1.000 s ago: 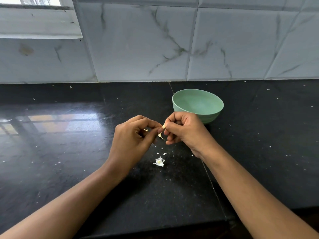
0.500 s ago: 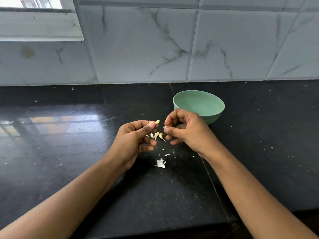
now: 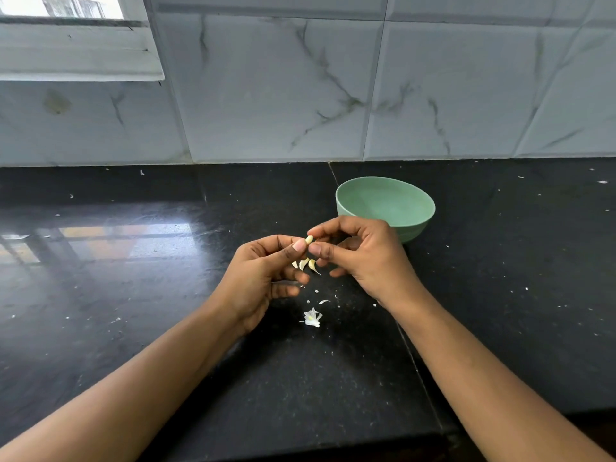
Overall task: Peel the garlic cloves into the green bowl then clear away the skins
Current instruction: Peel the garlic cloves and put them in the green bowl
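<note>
Right hand (image 3: pixel 366 258) nearer clove (image 3: pixel 309 239), green bowl (image 3: pixel 383 203) behind

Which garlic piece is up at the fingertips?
The rounded pale clove, pinched where left hand and right hand meet; three curved slivers show lower, and the skin clump lies on the counter.

The right hand (image 3: pixel 366 258) hides the near rim of the green bowl (image 3: pixel 386 200), the garlic clove (image 3: pixel 309 239) just left of that bowl shows only 1 end between pinching fingertips (image 3: pixel 315 250), and the 2 forearms (image 3: pixel 483 378) run off the bottom edge.
</note>
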Demonstrator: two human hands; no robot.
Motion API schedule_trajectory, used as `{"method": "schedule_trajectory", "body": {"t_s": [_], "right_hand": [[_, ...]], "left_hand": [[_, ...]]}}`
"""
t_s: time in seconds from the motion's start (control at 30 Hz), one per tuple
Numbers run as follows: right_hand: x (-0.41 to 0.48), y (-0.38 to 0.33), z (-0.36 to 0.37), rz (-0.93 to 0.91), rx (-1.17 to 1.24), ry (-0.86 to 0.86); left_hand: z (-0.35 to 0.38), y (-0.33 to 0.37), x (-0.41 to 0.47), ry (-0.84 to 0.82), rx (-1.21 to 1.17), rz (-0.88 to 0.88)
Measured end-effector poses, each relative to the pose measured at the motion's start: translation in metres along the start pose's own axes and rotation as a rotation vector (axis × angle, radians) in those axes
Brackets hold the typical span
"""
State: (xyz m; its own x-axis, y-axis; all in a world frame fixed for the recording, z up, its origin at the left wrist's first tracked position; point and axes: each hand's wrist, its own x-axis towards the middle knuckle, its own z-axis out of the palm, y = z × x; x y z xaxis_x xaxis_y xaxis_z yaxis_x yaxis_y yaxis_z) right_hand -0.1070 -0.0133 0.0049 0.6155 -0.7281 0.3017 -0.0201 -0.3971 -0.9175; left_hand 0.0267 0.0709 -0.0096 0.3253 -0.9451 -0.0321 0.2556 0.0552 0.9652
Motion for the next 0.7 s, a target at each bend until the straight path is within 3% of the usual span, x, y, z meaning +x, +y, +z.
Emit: {"method": "schedule_trajectory", "body": {"t_s": [0.2,0.43,0.5,0.6,0.7], "right_hand": [[-0.0018,0.0034,0.0041,-0.154,-0.102,0.151],[-0.0015,0.0014,0.0025,-0.286,-0.267,0.079],[-0.0007,0.0001,-0.0010,-0.236,-0.265,0.037],[0.0010,0.0000,-0.0051,-0.051,-0.062,-0.004],[0.0018,0.0022,-0.0039,-0.003,0.022,-0.037]], "left_hand": [[0.0018,-0.0002,-0.0019,0.041,0.091,0.112],[0.0007,-0.0003,-0.0028,0.080,0.185,0.233],[0.0007,-0.0007,-0.0027,0.090,0.219,0.253],[0.0009,-0.0026,-0.0018,0.136,0.314,0.281],[0.0010,-0.0040,-0.0020,0.176,0.429,0.328]]}}
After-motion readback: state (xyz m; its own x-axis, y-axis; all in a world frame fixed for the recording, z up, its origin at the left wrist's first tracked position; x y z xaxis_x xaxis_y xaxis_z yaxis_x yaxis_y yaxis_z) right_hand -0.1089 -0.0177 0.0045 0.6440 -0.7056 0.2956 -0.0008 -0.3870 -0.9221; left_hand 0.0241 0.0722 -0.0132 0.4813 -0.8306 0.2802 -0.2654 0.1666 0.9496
